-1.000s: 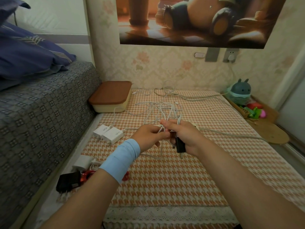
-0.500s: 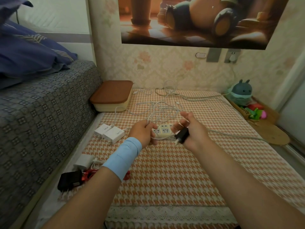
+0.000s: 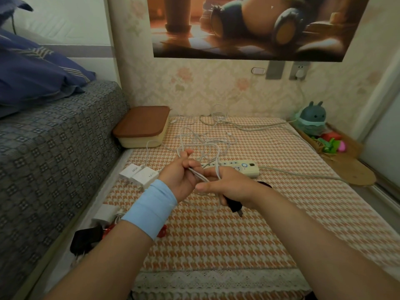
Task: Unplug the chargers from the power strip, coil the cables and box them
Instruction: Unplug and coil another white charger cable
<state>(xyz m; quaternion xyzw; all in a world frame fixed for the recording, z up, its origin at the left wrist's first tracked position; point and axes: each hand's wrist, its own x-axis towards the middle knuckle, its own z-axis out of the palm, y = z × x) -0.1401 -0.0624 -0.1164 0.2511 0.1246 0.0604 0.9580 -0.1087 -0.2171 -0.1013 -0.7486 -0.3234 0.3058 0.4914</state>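
My right hand (image 3: 229, 188) holds a black charger (image 3: 234, 205) in its palm, prongs pointing down, with a white cable (image 3: 204, 148) looped over its fingers. My left hand (image 3: 180, 176), above a light blue wristband, pinches the same cable just left of the right hand. Beyond the hands the cable runs into a loose tangle. A white power strip (image 3: 240, 167) lies on the checked cloth right behind the hands. Two white chargers (image 3: 140, 174) lie side by side at the left. The cream box with a brown lid (image 3: 141, 126) stands shut at the far left.
A white charger (image 3: 106, 214), a black charger (image 3: 86, 239) and a red cable lie near the bed edge under my left forearm. The power strip's grey cord (image 3: 303, 175) trails right. A toy figure (image 3: 313, 118) and small toys sit at the right wall. The bed borders the left.
My right hand has turned and dropped nearer, and the black charger now points prongs down. The cable now loops over its fingers. My left hand has shifted right, close to it.
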